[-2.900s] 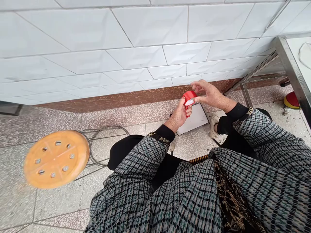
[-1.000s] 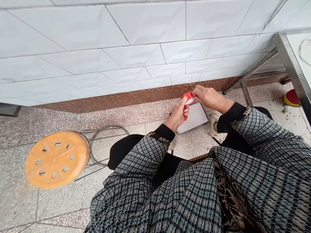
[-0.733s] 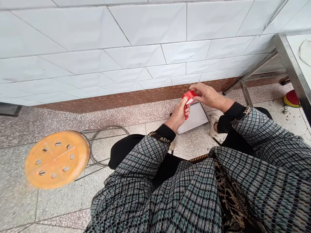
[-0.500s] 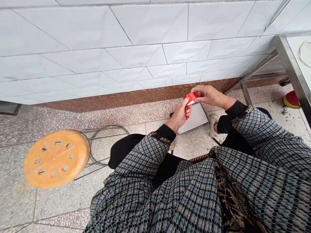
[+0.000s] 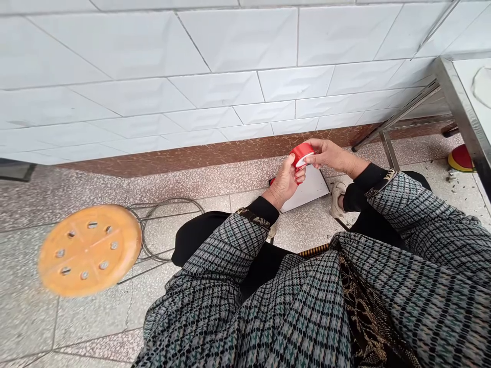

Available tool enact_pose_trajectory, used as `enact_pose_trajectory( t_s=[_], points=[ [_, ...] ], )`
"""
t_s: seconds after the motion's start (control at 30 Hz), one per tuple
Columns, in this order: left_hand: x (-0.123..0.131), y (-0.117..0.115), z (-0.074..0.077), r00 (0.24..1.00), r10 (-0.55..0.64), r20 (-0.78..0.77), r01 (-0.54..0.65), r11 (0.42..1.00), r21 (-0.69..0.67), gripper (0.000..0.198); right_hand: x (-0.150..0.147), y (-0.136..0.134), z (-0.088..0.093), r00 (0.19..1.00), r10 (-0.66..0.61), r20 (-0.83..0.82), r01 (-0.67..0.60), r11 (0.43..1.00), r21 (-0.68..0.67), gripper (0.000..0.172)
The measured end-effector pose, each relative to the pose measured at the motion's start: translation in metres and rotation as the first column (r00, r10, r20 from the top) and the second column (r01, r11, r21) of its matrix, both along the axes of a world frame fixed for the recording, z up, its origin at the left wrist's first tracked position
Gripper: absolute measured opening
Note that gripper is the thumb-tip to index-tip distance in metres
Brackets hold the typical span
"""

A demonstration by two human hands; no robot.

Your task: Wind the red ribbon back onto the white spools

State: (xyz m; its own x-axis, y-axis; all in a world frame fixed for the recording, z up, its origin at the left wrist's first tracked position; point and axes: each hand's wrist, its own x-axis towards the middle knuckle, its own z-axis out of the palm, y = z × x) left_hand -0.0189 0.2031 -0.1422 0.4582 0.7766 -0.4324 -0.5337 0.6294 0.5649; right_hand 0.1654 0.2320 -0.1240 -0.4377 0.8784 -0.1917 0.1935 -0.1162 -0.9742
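Red tape roll point(image 5: 302, 155) held up between both hands, over a white board point(image 5: 307, 190) lying on the floor point(image 5: 30, 317) by the wall. L hand point(image 5: 284, 185) grips the roll from below/left, fingers point(image 5: 300, 176) curled together and clamped on it; a red strip of tape shows below them, w/ another bit of red just behind the hand at the board's edge. R hand point(image 5: 330, 157) comes in from the right, fingers point(image 5: 311, 159) together and pressed on the roll's right side, near the white core. Both arms in checked sleeves point(image 5: 226, 250) w/ black cuffs.

Shoe point(image 5: 337, 199) on floor, just right of the board. Orange round stool point(image 5: 89, 250) w/ slotted seat and wire legs, well left of hands, tilted in view. Steel-edged surface point(image 5: 458, 102) at upper right, on metal legs. Red-and-yellow object point(image 5: 460, 157) on floor beneath it, w/ small specks nearby. White tiled wall point(image 5: 238, 41) ahead, brown skirting point(image 5: 192, 156) along its base.
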Motion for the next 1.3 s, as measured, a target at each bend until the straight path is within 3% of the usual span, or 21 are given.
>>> enact_pose_trajectory(
  t_s=[0.13,0.23,0.4,0.5,0.6,0.77,0.93,1.03,1.1,1.2,1.3],
  points=[
    [-0.001,0.001,0.002,1.0,-0.008,-0.003,0.008,1.0,-0.02,0.044,0.0,0.003,0.002,0.993,0.039,-0.109,-0.046,0.997,-0.062,0.051],
    [-0.005,0.005,0.0,0.995,-0.095,-0.008,0.095,0.995,-0.002,0.047,0.009,0.008,0.014,0.984,0.091,-0.153,-0.104,0.992,-0.078,0.046],
    [-0.011,0.007,-0.011,0.99,-0.135,-0.043,0.141,0.975,0.173,0.023,0.024,0.013,0.029,0.976,0.083,-0.203,-0.108,0.987,-0.115,0.044],
    [-0.013,0.009,-0.015,0.969,-0.168,-0.18,0.217,0.93,0.298,0.02,0.029,0.012,0.039,0.977,0.098,-0.19,-0.123,0.984,-0.125,0.044],
    [-0.017,0.014,-0.016,0.923,-0.167,-0.346,0.314,0.847,0.429,0.021,0.034,0.012,0.049,0.985,0.092,-0.146,-0.112,0.985,-0.134,0.044],
    [-0.022,0.021,-0.009,0.845,-0.103,-0.524,0.422,0.73,0.537,0.017,0.04,0.011,0.061,0.986,0.021,-0.166,-0.042,0.991,-0.123,0.051],
    [-0.017,0.027,-0.01,0.833,0.011,-0.553,0.395,0.689,0.608,0.018,0.043,0.009,0.077,0.983,-0.024,-0.18,0.008,0.996,-0.092,0.05],
    [-0.015,0.033,-0.01,0.795,0.157,-0.586,0.364,0.649,0.668,0.015,0.047,0.009,0.087,0.979,-0.043,-0.197,0.03,0.997,-0.067,0.05],
    [-0.015,0.035,-0.005,0.735,0.322,-0.597,0.368,0.55,0.75,0.008,0.051,0.011,0.091,0.974,-0.08,-0.21,0.072,0.996,-0.046,0.052],
    [-0.015,0.031,0.008,0.635,0.563,-0.529,0.472,0.259,0.843,0.009,0.055,0.014,0.097,0.962,-0.191,-0.194,0.191,0.981,-0.023,0.053],
    [-0.01,0.019,0.015,0.572,0.686,-0.45,0.62,-0.003,0.785,0.016,0.056,0.015,0.111,0.952,-0.274,-0.135,0.278,0.961,0.012,0.041]
  ],
)
